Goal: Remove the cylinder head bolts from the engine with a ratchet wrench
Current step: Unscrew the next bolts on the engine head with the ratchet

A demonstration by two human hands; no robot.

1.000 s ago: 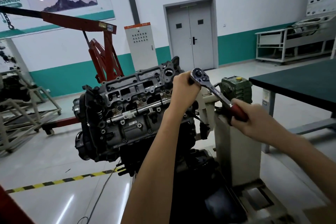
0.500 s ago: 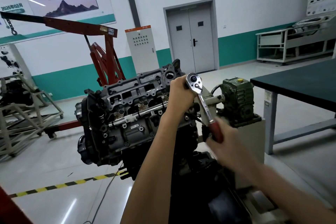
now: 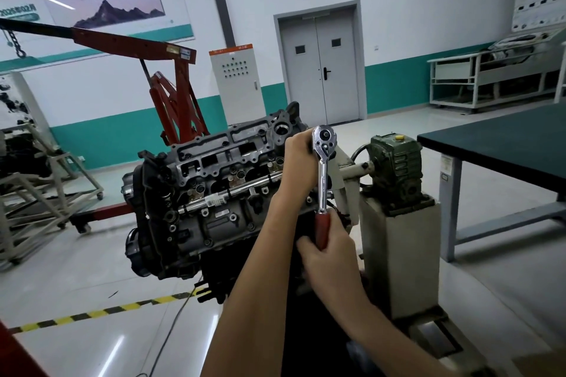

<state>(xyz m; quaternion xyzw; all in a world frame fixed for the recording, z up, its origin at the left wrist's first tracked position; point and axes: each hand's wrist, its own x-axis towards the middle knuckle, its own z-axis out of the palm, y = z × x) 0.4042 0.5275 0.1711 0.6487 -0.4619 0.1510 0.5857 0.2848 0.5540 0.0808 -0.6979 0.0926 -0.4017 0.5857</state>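
Note:
The engine (image 3: 208, 193) sits tilted on a stand, its grey cylinder head facing me. A chrome ratchet wrench (image 3: 322, 168) with a red grip stands nearly upright at the head's right end, its round head at the top. My left hand (image 3: 298, 162) is curled around the part just behind the ratchet head, hiding the socket and bolt. My right hand (image 3: 327, 251) grips the red handle below.
The stand's grey pillar with a green gearbox (image 3: 395, 168) rises just right of the wrench. A dark green workbench (image 3: 505, 144) stands at the right. A red engine crane (image 3: 171, 95) is behind the engine. Yellow-black floor tape (image 3: 92, 314) and a cable lie below.
The right hand has swung the handle clockwise and downward, from pointing lower right to nearly vertical. The left hand has stayed at the ratchet head.

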